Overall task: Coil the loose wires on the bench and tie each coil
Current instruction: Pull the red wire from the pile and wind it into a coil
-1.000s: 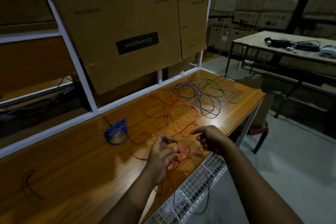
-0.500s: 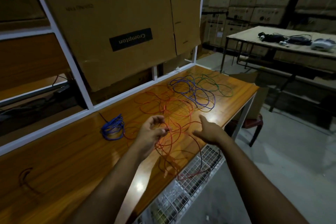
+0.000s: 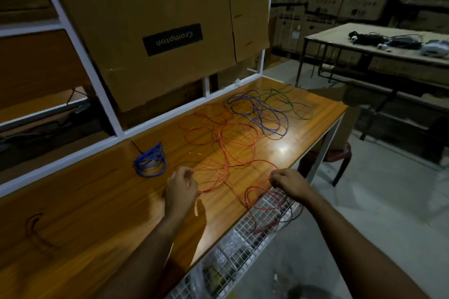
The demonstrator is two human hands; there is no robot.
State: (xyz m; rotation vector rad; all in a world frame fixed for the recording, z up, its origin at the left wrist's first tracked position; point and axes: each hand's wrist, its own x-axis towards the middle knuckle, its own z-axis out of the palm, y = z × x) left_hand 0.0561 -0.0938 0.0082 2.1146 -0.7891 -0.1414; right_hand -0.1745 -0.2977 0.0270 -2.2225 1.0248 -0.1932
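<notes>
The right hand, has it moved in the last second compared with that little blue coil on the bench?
Yes. The right hand has drawn away from the blue coil, out toward the bench front edge, widening its gap from the left hand.

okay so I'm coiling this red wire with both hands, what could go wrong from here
The red wire lies in loops that cross the purple wire, so pulling may drag it into a knot. Some red loops hang off the bench edge over the wire mesh rack and could snag there.
</notes>
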